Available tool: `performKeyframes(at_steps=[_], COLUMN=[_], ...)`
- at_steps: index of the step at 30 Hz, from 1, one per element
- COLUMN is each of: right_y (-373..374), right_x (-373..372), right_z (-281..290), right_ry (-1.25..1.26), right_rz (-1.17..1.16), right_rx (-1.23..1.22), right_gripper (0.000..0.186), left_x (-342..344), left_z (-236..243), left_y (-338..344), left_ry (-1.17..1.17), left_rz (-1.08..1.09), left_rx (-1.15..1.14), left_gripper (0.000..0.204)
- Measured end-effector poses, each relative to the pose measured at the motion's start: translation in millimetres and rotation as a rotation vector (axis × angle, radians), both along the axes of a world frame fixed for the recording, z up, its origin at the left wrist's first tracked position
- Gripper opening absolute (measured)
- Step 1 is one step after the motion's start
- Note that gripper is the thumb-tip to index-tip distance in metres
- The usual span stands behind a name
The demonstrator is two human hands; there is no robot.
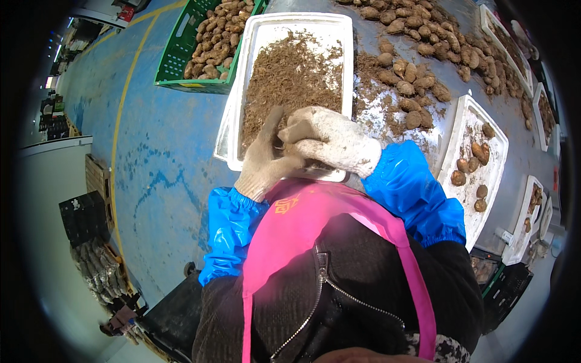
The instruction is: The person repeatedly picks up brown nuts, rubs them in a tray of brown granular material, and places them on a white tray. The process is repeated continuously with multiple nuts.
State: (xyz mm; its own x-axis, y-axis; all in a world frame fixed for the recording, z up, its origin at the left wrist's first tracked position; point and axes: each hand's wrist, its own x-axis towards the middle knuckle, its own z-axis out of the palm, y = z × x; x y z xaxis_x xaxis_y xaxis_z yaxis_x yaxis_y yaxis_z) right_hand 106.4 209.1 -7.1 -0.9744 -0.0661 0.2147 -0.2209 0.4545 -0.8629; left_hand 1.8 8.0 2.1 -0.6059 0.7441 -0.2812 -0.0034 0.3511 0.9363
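My left hand (269, 154) in a beige knit glove and my right hand (327, 139) in a dirty white glove meet over the near half of a white tray (345, 36) that holds loose brown scrapings (284, 69). Their fingers are curled toward each other, with the left fingertips raised beside the right ones. Whatever lies between them is hidden, so I cannot make out what they grip. Blue sleeve covers and a pink apron (290, 212) are on me.
A green crate (172, 60) of tubers stands at the back left. Tuber piles (423, 36) cover the metal table (445, 133) on the right, beside a white tray (463, 212) holding several tubers. More trays line the far right. Blue floor (151, 139) lies left; dark crates (82, 218) stand beyond.
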Motion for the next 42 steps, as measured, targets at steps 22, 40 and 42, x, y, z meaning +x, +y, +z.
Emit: performKeyframes(at_steps=[22,40,42], right_y=[-4,-30,-26], right_x=[6,-4,-7], right_z=[-19,-21,-26], right_ry=[-0.284,0.102,-0.002], right_rz=[-0.494,-0.26,-0.292], right_rx=[-0.276,-0.163,-0.262], right_gripper=[0.028,0.036,0.024], left_x=[11,19,20], left_z=[-25,-33,-35], left_y=[-5,-3,-4], left_ry=[-0.836,-0.924,-0.972], left_rz=[0.332,0.199,0.294], left_rx=[0.52,0.653,0.682], left_gripper=[0.075,0.058,0.058])
